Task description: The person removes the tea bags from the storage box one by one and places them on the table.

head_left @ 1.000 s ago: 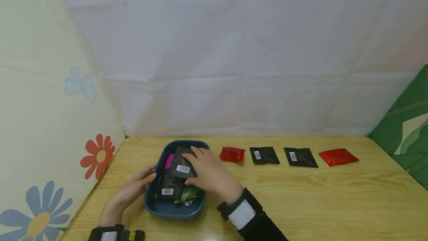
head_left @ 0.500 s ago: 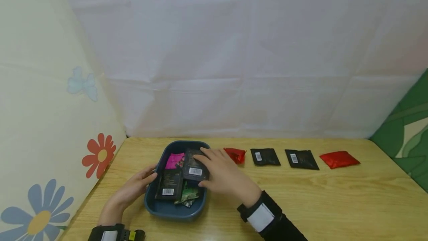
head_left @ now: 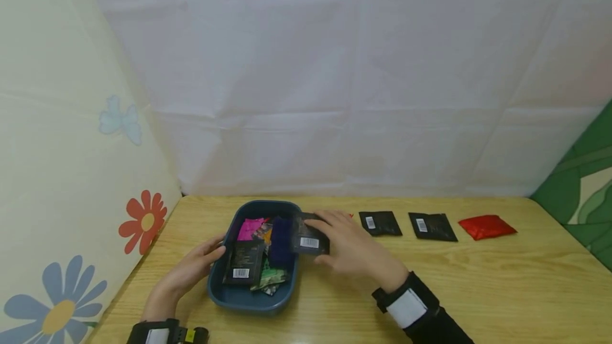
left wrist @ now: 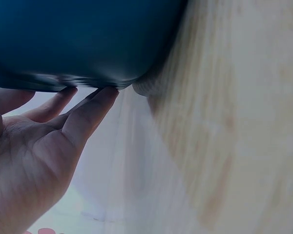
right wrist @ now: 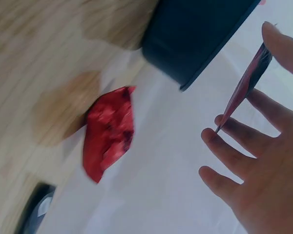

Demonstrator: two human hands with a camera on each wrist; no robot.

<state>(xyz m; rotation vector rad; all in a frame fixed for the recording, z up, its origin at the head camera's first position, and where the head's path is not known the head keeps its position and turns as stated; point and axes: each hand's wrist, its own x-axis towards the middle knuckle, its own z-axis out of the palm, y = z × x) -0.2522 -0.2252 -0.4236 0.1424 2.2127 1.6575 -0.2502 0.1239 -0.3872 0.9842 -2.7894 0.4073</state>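
Observation:
A black packet with a white barcode label (head_left: 302,230) is pinched between the thumb and fingers of my right hand (head_left: 356,254), level with the right rim of a blue plastic bin (head_left: 253,306). The right wrist view shows this packet (right wrist: 246,83) edge-on, raised above the table. My left hand (head_left: 186,272) rests its fingertips against the bin's left side, with fingers fairly straight in the left wrist view. Inside the bin lie another black packet (head_left: 245,261), a pink packet (head_left: 249,229), a dark blue packet (head_left: 282,246) and a green packet (head_left: 270,276).
Right of the bin, a red packet (right wrist: 110,131) lies mostly hidden behind my right hand in the head view. Farther right, two black packets (head_left: 380,223) (head_left: 433,226) and a red one (head_left: 487,226) form a row. A white cloth (head_left: 354,94) hangs behind the table.
My right hand has carried the black packet rightward, from over the bin's contents to its right rim, uncovering the dark blue packet. The left hand has stayed at the bin's side.

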